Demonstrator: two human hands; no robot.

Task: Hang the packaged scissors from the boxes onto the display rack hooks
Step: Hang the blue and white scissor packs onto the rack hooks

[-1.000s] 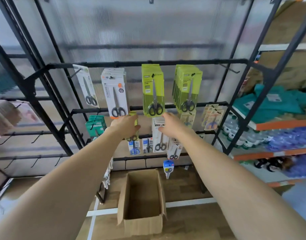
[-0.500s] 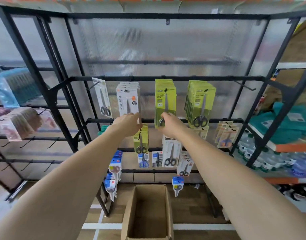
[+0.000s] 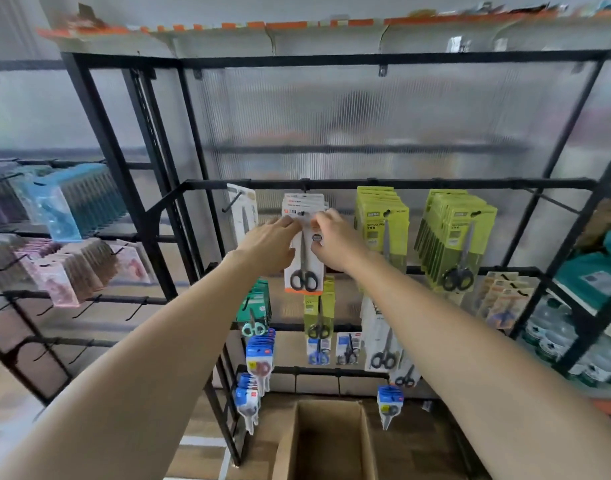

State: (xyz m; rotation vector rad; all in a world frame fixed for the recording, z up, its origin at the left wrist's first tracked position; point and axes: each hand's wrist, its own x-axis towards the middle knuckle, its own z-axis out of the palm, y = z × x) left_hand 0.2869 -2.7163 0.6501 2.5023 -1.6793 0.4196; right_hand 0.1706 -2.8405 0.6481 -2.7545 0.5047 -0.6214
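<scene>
Both forearms run off the bottom edge of the frame, elbows unseen. The left hand [image 3: 267, 245] and right hand [image 3: 335, 242] cover the upper middle of the white scissors pack [image 3: 304, 268], hiding most of the blade and print; whether its hole sits on the hook cannot be told. Below the pack, the cardboard box [image 3: 326, 441] is cut by the bottom edge, its floor in shadow. Right of the pack, lettering on the green scissors packs [image 3: 453, 237] is too small to read. Behind the pack, shapes through the ribbed translucent panel [image 3: 349, 119] are blurred. Far right, teal goods [image 3: 595, 275] run off frame.
</scene>
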